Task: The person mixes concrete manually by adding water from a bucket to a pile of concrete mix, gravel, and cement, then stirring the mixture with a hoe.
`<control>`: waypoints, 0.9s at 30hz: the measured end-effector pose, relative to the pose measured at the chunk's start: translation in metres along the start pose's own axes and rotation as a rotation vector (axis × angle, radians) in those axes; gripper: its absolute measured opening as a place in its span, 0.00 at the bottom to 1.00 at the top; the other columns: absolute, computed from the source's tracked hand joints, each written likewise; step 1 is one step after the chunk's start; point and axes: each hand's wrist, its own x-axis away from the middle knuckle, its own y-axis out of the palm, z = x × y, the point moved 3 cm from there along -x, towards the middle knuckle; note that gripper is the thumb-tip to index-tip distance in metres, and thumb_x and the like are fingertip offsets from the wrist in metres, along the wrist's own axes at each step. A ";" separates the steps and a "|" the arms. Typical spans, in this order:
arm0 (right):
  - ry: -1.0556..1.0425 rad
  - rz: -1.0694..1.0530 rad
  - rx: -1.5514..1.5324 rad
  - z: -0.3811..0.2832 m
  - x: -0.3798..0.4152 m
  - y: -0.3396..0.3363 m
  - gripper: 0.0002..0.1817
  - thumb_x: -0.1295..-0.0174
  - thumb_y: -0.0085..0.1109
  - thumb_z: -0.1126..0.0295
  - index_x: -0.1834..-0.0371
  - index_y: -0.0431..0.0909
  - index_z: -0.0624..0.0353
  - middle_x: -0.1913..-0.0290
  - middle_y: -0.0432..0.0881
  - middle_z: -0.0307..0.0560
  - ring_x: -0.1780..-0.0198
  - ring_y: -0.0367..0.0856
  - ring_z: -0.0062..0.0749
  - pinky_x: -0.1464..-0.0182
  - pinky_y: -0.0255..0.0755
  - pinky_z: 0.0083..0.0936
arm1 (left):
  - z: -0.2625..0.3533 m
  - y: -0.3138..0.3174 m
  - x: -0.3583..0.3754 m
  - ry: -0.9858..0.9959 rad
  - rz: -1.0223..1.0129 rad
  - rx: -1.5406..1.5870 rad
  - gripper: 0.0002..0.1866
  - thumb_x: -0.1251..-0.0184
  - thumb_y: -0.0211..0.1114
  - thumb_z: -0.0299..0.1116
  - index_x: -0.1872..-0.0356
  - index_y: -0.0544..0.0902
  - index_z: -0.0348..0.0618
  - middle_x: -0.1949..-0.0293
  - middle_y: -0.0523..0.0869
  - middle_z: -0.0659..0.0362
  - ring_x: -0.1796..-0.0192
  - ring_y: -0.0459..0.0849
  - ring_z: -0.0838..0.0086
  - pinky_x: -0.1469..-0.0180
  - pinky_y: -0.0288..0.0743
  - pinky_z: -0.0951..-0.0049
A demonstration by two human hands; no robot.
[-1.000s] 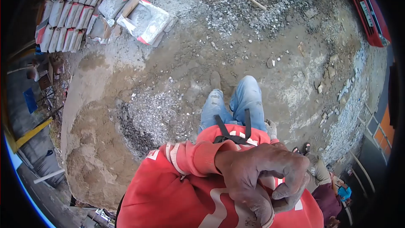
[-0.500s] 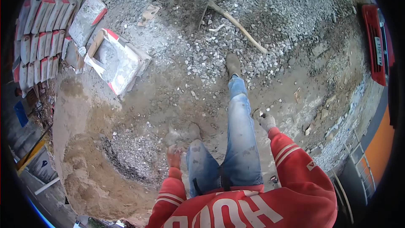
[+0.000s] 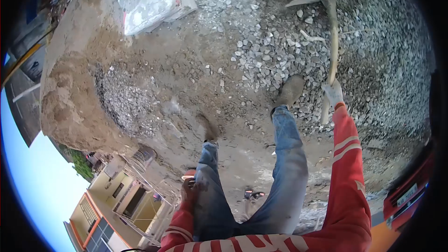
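My right hand [image 3: 333, 94], in a pale glove, is closed around the wooden handle of a hoe [image 3: 333, 42] near its lower end. The hoe's thin metal head points left at the far end, seen nearly edge-on above the gravel. Grey gravel [image 3: 275, 56] lies in front of my right boot [image 3: 291, 89]. My left hand [image 3: 188, 191] hangs beside my left thigh; its fingers are dark and hard to make out, and a small red and white thing shows just beyond them.
White bags [image 3: 151, 7] lie at the upper left. A sand mound [image 3: 65, 107] borders a smaller gravel heap [image 3: 128, 98] on the left. Dark shoes [image 3: 253, 194] show behind me, between my legs. A red car [image 3: 406, 196] stands at the lower right, a building [image 3: 107, 205] at the lower left.
My right hand has reached forward and taken hold of the hoe's handle. The hoe has swung round, its head now farther right in view. My view has turned and I have stepped nearer the gravel.
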 end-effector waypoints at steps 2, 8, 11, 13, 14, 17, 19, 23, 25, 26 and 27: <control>0.105 -0.010 -0.387 -0.058 0.046 -0.001 0.11 0.46 0.59 0.72 0.60 0.72 0.59 0.78 0.74 0.40 0.82 0.74 0.26 0.82 0.68 0.24 | 0.030 0.018 0.010 0.160 0.099 -0.134 0.16 0.46 0.68 0.32 0.56 0.78 0.43 0.61 0.83 0.49 0.57 0.82 0.58 0.51 0.76 0.61; -0.103 0.125 0.322 -0.217 0.180 -0.009 0.18 0.50 0.65 0.66 0.62 0.71 0.68 0.72 0.78 0.52 0.72 0.76 0.41 0.67 0.71 0.36 | 0.138 0.057 0.013 0.210 0.088 0.486 0.18 0.45 0.69 0.32 0.52 0.79 0.42 0.58 0.83 0.50 0.54 0.83 0.58 0.49 0.75 0.64; -0.202 0.104 0.617 -0.317 0.322 0.009 0.33 0.58 0.67 0.68 0.45 0.68 0.65 0.58 0.80 0.60 0.57 0.81 0.53 0.52 0.73 0.40 | 0.193 0.084 0.010 0.279 -0.406 1.154 0.17 0.35 0.65 0.41 0.48 0.79 0.46 0.52 0.85 0.56 0.52 0.84 0.66 0.50 0.77 0.65; -0.216 -0.058 0.822 -0.365 0.405 0.033 0.41 0.56 0.64 0.64 0.36 0.59 0.64 0.53 0.79 0.66 0.52 0.79 0.63 0.48 0.73 0.45 | 0.224 0.057 0.021 0.087 -0.718 1.432 0.20 0.33 0.63 0.48 0.45 0.78 0.50 0.48 0.83 0.60 0.52 0.83 0.70 0.48 0.76 0.63; -0.331 -0.117 0.862 -0.369 0.439 0.047 0.42 0.56 0.66 0.62 0.36 0.60 0.64 0.53 0.79 0.66 0.51 0.79 0.62 0.48 0.73 0.45 | 0.223 0.031 0.027 0.022 -0.798 1.562 0.21 0.33 0.63 0.49 0.44 0.77 0.52 0.48 0.82 0.61 0.51 0.82 0.70 0.47 0.76 0.60; -0.508 -0.210 1.066 -0.377 0.500 0.096 0.43 0.56 0.67 0.60 0.36 0.60 0.63 0.53 0.79 0.66 0.50 0.79 0.61 0.48 0.73 0.45 | 0.201 -0.029 0.006 -0.082 -0.988 1.929 0.23 0.35 0.65 0.47 0.43 0.75 0.51 0.50 0.81 0.59 0.52 0.83 0.69 0.48 0.77 0.61; -0.513 -0.312 1.257 -0.393 0.529 0.178 0.42 0.55 0.68 0.59 0.36 0.60 0.63 0.53 0.79 0.66 0.50 0.79 0.61 0.48 0.73 0.45 | 0.159 -0.070 -0.021 -0.240 -0.995 2.321 0.16 0.38 0.69 0.41 0.54 0.78 0.48 0.66 0.81 0.59 0.66 0.84 0.71 0.62 0.80 0.69; -0.384 -0.563 1.616 -0.383 0.592 0.331 0.42 0.54 0.69 0.57 0.37 0.61 0.63 0.53 0.80 0.65 0.50 0.79 0.61 0.49 0.73 0.45 | 0.005 -0.067 -0.124 -0.581 -0.592 2.134 0.05 0.34 0.61 0.38 0.64 0.80 0.52 0.79 0.75 0.67 0.81 0.73 0.79 0.79 0.69 0.74; -0.234 -0.730 1.776 -0.365 0.632 0.369 0.42 0.54 0.69 0.56 0.37 0.62 0.63 0.53 0.80 0.65 0.50 0.79 0.61 0.49 0.73 0.46 | -0.083 -0.085 -0.173 -0.652 -0.395 2.217 0.08 0.36 0.61 0.33 0.76 0.77 0.48 0.83 0.72 0.68 0.84 0.70 0.81 0.82 0.66 0.74; -0.350 -0.807 1.662 -0.385 0.658 0.416 0.40 0.53 0.69 0.56 0.38 0.63 0.61 0.52 0.79 0.63 0.51 0.79 0.59 0.49 0.73 0.43 | -0.132 -0.112 -0.194 -0.643 -0.295 2.246 0.08 0.36 0.61 0.31 0.76 0.77 0.47 0.83 0.72 0.68 0.85 0.69 0.81 0.83 0.65 0.75; -0.463 -0.874 1.538 -0.416 0.682 0.478 0.38 0.51 0.69 0.55 0.38 0.65 0.60 0.51 0.79 0.62 0.51 0.80 0.57 0.49 0.73 0.41 | -0.178 -0.138 -0.218 -0.681 -0.255 2.313 0.06 0.37 0.60 0.30 0.74 0.77 0.45 0.83 0.72 0.67 0.86 0.68 0.80 0.83 0.64 0.75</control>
